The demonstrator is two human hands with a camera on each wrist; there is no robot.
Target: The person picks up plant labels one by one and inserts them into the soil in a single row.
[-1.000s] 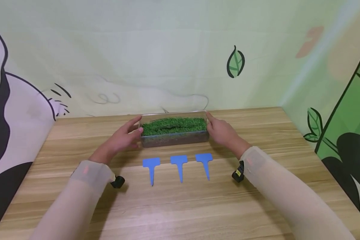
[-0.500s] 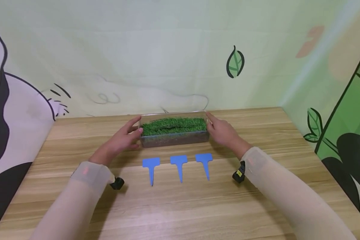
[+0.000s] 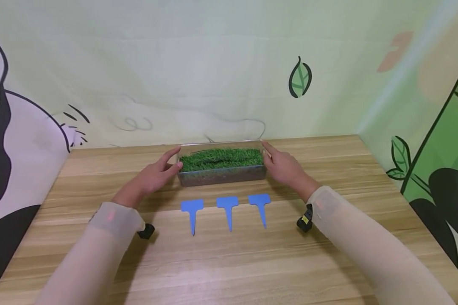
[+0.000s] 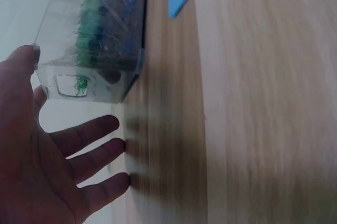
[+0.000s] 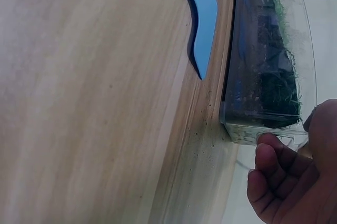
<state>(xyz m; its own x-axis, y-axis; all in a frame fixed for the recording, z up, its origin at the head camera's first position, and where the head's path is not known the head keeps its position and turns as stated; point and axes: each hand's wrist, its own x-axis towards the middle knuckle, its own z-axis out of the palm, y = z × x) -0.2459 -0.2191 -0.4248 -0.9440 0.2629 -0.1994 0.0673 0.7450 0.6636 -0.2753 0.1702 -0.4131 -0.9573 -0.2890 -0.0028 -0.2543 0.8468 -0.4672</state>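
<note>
A clear plastic planter box (image 3: 223, 175), with dark soil and green grass (image 3: 240, 156), sits at the table's back. At its left end, my left hand (image 3: 154, 174) touches the corners with thumb and forefinger. The other three fingers (image 4: 89, 161) are spread, off the box. My right hand (image 3: 286, 168) grips the right end; in the right wrist view its fingers (image 5: 269, 161) curl at the end wall's opening, thumb by the rim. Nearer me lie three blue T-shaped plant labels in a row: left (image 3: 192, 206), middle (image 3: 227, 203) and right (image 3: 260, 200).
The wooden table (image 3: 229, 267) meets a pale printed backdrop (image 3: 198, 76) right behind the planter box. Dark crumbs (image 5: 202, 142) are scattered on the table near the box's right end. Backdrop cloth also stands along the left and right sides.
Hardly anything differs: both hands stay at the box's ends, and the box and blue labels keep their places. My left wrist has shifted very slightly left.
</note>
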